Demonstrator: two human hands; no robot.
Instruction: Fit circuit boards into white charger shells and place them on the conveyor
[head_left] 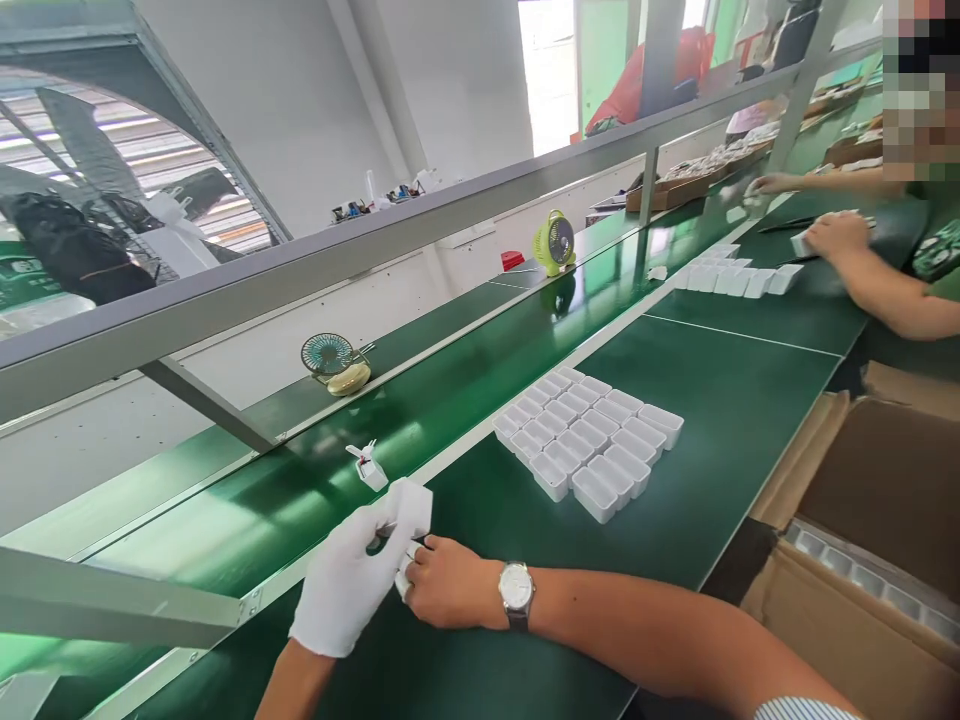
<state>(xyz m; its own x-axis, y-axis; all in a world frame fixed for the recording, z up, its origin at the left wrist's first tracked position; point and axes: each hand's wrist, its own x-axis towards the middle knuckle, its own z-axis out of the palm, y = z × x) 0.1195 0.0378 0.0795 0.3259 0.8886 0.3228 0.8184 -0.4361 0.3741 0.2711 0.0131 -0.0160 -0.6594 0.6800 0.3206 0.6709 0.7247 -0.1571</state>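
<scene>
Left hand in white glove, clamped on small white part, bare right hand touching it, fingers closed on possibly a second piece, white tray block at 2 o'clock on green worktable, well apart.

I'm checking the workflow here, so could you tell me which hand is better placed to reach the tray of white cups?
Probably the right hand: bare, nearer the tray of white cups.

Two small fans beyond the belt, cardboard boxes right.
</scene>
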